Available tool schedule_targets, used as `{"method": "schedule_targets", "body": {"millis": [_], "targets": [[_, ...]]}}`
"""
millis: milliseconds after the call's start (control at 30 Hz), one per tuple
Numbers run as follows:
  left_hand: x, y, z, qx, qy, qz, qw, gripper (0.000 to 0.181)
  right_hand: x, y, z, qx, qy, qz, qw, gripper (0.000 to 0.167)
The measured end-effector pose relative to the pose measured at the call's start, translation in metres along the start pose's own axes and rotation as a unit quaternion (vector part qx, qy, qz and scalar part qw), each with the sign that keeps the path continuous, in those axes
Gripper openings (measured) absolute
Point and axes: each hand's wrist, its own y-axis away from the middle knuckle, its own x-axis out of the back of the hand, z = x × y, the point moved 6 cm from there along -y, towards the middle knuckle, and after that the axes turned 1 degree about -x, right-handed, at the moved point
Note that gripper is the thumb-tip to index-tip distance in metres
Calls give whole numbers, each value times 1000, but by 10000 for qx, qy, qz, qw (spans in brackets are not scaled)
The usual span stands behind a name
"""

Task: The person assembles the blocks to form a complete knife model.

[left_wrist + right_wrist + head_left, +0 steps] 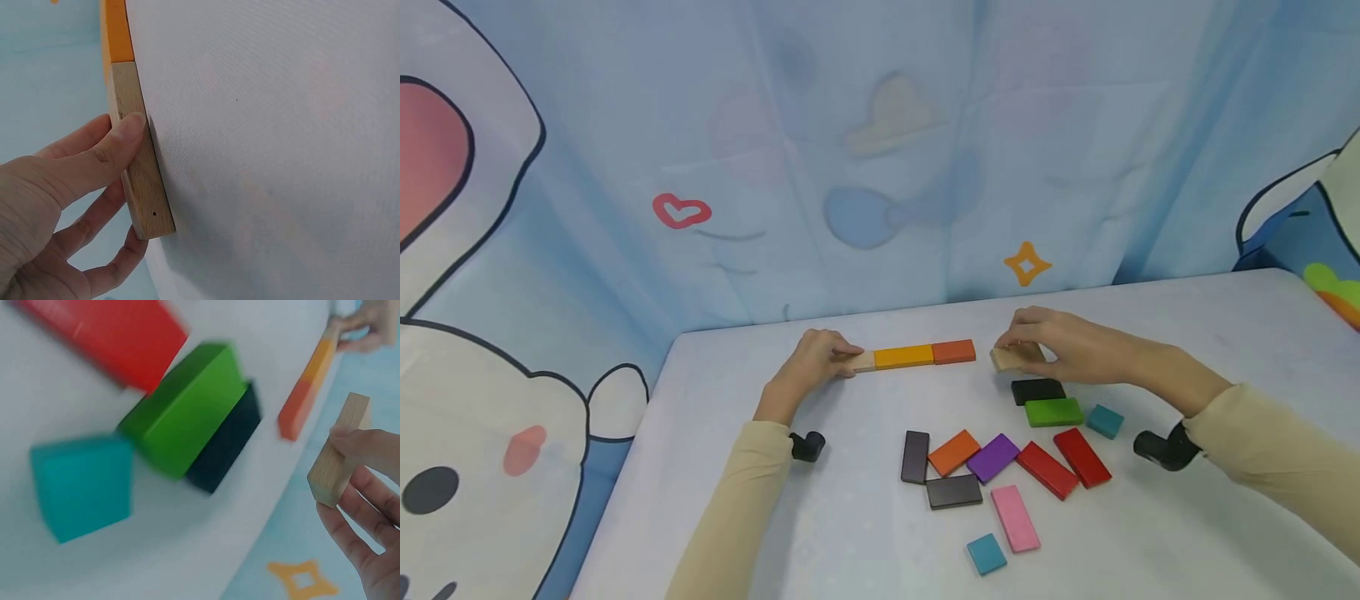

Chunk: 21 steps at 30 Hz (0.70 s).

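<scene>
Reaching from seven o'clock, my left grip (pixel 808 364) pinches a pale wooden bar (pixel 153 200); my right grip (pixel 1063 337), from four, pinches a tan wooden bar (pixel 330 472). At its five o'clock lies a black bar (pixel 1037 392).

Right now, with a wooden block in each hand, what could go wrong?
The left hand pinches a wooden block that meets the yellow block, so a stray push might knock both askew. The right hand holds the other wooden block between thumb and fingers; it could slip. The black block and green block lie close to that hand and might get bumped.
</scene>
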Motion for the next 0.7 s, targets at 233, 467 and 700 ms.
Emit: {"method": "schedule_targets", "body": {"millis": [233, 467, 700], "targets": [[0, 0, 0, -73, -49, -1, 10000, 38, -10, -6, 38, -284, -182, 89, 9994, 36], [-2, 1, -1, -30, -27, 5, 10000, 37, -24, -18, 55, -603, -481, -100, 9970, 31], [-2, 2, 1, -70, 5, 17, 10000, 38, -32, -25, 51, -696, -545, -273, 9957, 29]]}}
